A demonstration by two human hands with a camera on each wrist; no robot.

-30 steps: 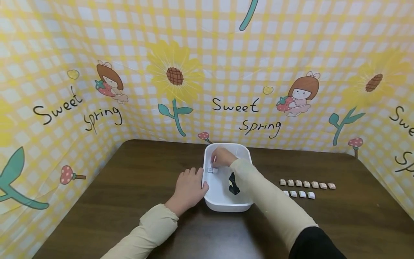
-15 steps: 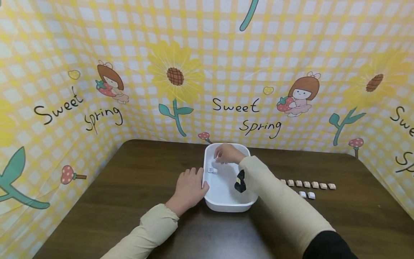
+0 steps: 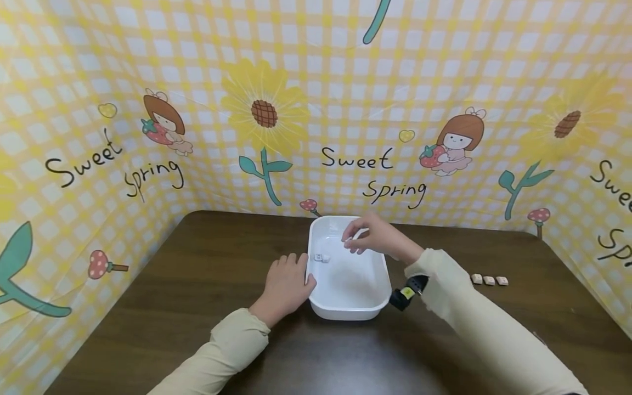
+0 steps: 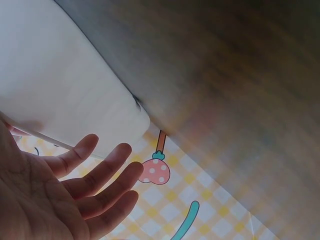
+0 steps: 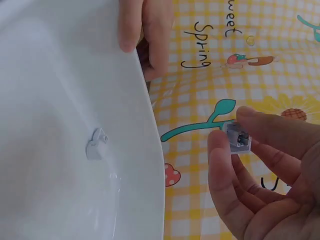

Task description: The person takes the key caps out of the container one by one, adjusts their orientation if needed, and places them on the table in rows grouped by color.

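Note:
My left hand holds the left wall of a white rectangular tub, thumb over the rim. In the left wrist view its fingers spread loosely outside the wall. Over the tub's far right part, my right hand pinches a small pale keycap between thumb and fingertips. The keycap's hollow underside and stem face the right wrist camera. Two more white keycaps lie close together on the tub floor, near its left wall.
Keycaps stand in a row on the brown table, right of the tub; the right sleeve covers part of that area. A black strap with a wrist camera sits beside the tub's right rim. A yellow checked cloth hangs behind.
From low by the tub's left wall, my right hand has risen and moved right with the keycap. Its forearm now hides more of the table keycaps. My left hand stays in place.

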